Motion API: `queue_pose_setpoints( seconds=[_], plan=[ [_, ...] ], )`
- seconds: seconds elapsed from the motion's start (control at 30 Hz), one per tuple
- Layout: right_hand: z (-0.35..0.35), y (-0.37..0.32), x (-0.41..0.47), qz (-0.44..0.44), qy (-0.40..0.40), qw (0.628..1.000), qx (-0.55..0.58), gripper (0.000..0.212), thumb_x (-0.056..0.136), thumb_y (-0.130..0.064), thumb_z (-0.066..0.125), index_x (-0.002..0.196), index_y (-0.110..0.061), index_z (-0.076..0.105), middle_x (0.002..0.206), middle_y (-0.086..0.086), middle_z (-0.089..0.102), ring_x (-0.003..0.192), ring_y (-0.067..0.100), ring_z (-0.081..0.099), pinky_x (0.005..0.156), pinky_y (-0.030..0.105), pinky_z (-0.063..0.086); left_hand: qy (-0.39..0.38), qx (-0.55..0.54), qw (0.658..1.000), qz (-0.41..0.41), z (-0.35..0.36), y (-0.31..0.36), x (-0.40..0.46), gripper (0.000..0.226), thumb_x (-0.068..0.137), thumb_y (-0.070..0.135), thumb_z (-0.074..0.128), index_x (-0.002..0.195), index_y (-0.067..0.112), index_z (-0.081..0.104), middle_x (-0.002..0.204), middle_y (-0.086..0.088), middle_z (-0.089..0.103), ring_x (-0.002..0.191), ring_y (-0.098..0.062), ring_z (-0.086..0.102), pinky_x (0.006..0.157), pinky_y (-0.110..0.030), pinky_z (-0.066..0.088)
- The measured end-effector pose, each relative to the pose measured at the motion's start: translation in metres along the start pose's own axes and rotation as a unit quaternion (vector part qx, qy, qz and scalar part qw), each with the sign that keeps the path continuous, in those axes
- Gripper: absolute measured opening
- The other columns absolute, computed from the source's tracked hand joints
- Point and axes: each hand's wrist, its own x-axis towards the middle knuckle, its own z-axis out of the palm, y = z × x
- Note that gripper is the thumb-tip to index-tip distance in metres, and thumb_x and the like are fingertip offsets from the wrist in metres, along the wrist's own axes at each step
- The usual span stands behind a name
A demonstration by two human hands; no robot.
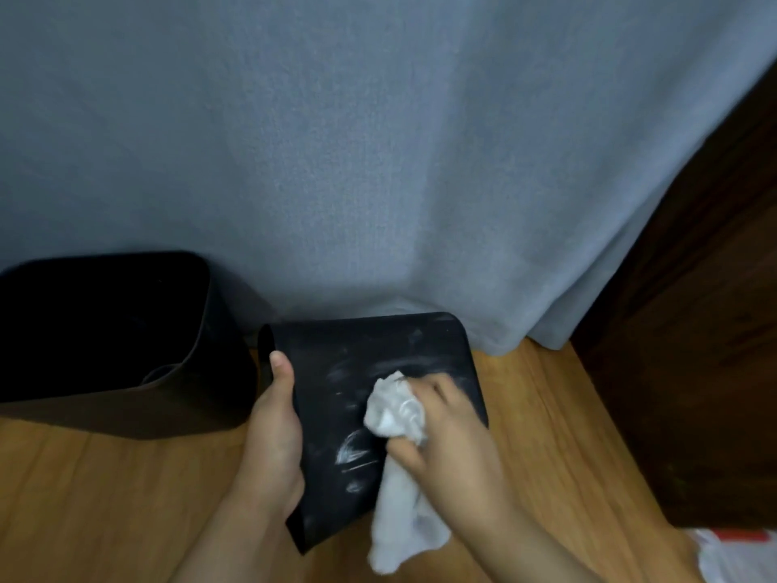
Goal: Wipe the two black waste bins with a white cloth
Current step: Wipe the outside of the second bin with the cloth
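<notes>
Behind everything hangs a grey-blue curtain, its hem reaching the wooden floor, with a dark wooden cabinet at the right edge. On the floor toward the left edge stands the upright bin, open mouth up, close against the curtain and not touched by either hand.

We are working on the tipped bin, held off the floor with one broad side turned up toward us, just right of the upright one. That face shows pale smears and streaks, so we judge the wiping only partly done.

Our left hand grasps the bin's left edge, thumb on top; we should keep that grip firm so the wall does not flex away under pressure. Our right hand is clenched round the bunched white cloth, pressing it on the face's right half, a tail hanging below. We would do well to stroke in overlapping passes toward the streaks lower down, refolding to a clean patch.
</notes>
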Motion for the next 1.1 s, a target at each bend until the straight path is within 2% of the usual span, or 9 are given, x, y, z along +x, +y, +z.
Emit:
queue_pose_setpoints(
  seconds=[0.1,0.17,0.33,0.4,0.57,0.77,0.93,1.0,1.1],
  plan=[
    [-0.011,0.033,0.027,0.096,0.07,0.992,-0.028,0.051,0.073,-0.047,0.046,0.119,-0.028,0.057,0.114,-0.007,0.054,0.096,0.008,0.052,0.077,0.025,0.046,0.002,0.001,1.0,0.0,-0.002,0.0,-0.001,0.066,0.087,0.065,0.04,0.12,0.015,0.068,0.113,-0.009,0.074,0.105,-0.027,0.07,0.099,-0.045,0.049],
    [-0.019,0.044,0.04,0.167,0.097,0.98,-0.044,0.041,0.078,-0.038,0.054,0.117,-0.025,0.057,0.111,-0.002,0.055,0.091,0.009,0.05,0.07,0.023,0.04,-0.002,0.011,1.0,0.009,0.0,0.001,-0.003,0.069,0.082,0.066,0.042,0.119,0.014,0.069,0.112,-0.009,0.075,0.107,-0.028,0.07,0.102,-0.047,0.048],
    [-0.011,-0.012,0.036,0.02,0.039,0.999,0.025,0.044,0.075,-0.039,0.056,0.119,-0.033,0.054,0.107,-0.012,0.047,0.091,0.006,0.052,0.07,0.026,0.046,-0.005,0.015,1.0,0.014,0.002,0.0,-0.002,0.074,0.076,0.068,0.045,0.121,0.013,0.068,0.114,-0.011,0.074,0.107,-0.03,0.07,0.104,-0.05,0.047],
    [-0.013,0.001,0.044,0.015,0.038,0.999,0.014,0.04,0.077,-0.037,0.057,0.117,-0.031,0.056,0.107,-0.013,0.05,0.093,0.006,0.052,0.074,0.024,0.044,-0.01,0.019,1.0,0.012,-0.002,0.0,-0.001,0.073,0.077,0.067,0.044,0.121,0.013,0.068,0.114,-0.011,0.074,0.107,-0.031,0.069,0.104,-0.051,0.046],
    [-0.038,0.06,0.067,0.184,0.085,0.977,-0.068,0.038,0.078,-0.042,0.056,0.113,-0.027,0.06,0.109,0.0,0.059,0.099,0.018,0.055,0.076,0.028,0.04,-0.045,0.038,0.998,0.032,-0.003,0.0,-0.006,0.071,0.079,0.065,0.044,0.12,0.012,0.068,0.114,-0.008,0.074,0.107,-0.026,0.07,0.103,-0.051,0.048],
    [-0.024,-0.007,0.061,0.009,0.023,0.999,0.042,0.015,0.075,-0.042,0.052,0.085,-0.031,0.055,0.091,-0.01,0.055,0.085,0.003,0.049,0.067,0.02,0.038,-0.031,0.018,0.999,0.033,-0.003,-0.005,-0.005,0.075,0.074,0.069,0.051,0.119,0.012,0.069,0.117,-0.01,0.073,0.11,-0.029,0.068,0.106,-0.052,0.044],
    [-0.037,0.035,0.066,0.177,0.06,0.977,-0.099,0.032,0.078,-0.041,0.053,0.108,-0.029,0.058,0.106,-0.002,0.058,0.093,0.014,0.051,0.067,0.029,0.039,-0.049,0.023,0.997,0.048,-0.003,-0.006,-0.006,0.081,0.067,0.081,0.054,0.118,0.019,0.07,0.117,-0.004,0.073,0.112,-0.027,0.068,0.105,-0.051,0.045],
    [-0.032,0.014,0.059,0.132,0.081,0.986,-0.059,0.037,0.076,-0.039,0.055,0.111,-0.029,0.059,0.108,-0.003,0.055,0.094,0.015,0.052,0.069,0.028,0.04,-0.056,0.036,0.996,0.052,0.0,-0.004,-0.005,0.084,0.068,0.084,0.056,0.119,0.019,0.07,0.119,-0.004,0.072,0.114,-0.026,0.066,0.106,-0.051,0.044],
    [-0.02,-0.044,0.041,-0.026,0.011,0.998,0.053,0.046,0.07,-0.043,0.052,0.115,-0.032,0.057,0.107,-0.011,0.047,0.093,0.008,0.053,0.071,0.025,0.045,-0.062,0.043,0.996,0.039,0.002,-0.004,-0.004,0.069,0.081,0.068,0.047,0.111,0.012,0.073,0.109,-0.013,0.075,0.105,-0.029,0.07,0.097,-0.046,0.05]
  ],
)
